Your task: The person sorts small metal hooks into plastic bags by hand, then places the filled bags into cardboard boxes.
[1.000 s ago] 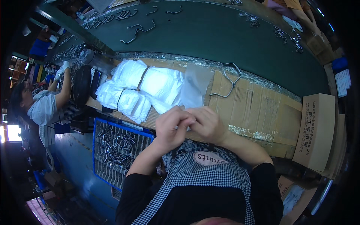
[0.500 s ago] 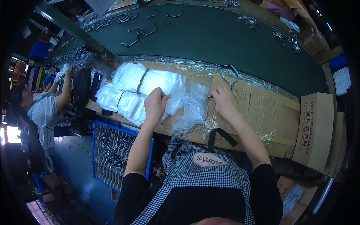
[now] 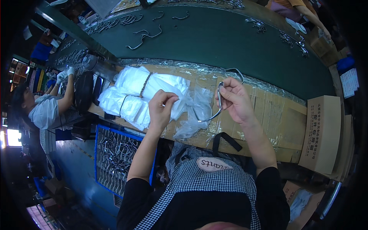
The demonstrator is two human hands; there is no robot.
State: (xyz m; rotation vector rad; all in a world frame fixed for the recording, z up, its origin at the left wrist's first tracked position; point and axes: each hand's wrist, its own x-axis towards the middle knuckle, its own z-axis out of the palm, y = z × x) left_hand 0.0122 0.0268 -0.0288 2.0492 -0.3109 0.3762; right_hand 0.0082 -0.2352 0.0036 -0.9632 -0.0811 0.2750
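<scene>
My right hand pinches a curved chrome metal rod near its upper end; the rod's lower end reaches over a loose clear plastic bag. My left hand is closed in a pinch above the white plastic bags, and what its fingertips hold, if anything, cannot be made out. Beside that hand lie two banded bundles of bags, the farther bundle and the nearer bundle. Behind my right hand another bent metal rod rests at the bench's far edge, partly hidden.
Beyond the cardboard-covered bench runs a green conveyor belt with scattered metal rods. A blue-rimmed crate of metal parts stands low at left. Cardboard boxes stand at right. A gloved co-worker is at left.
My right hand has lifted off the cardboard with a metal rod and turned it toward the loose bag. My left hand has shifted slightly to the right, still pinched.
</scene>
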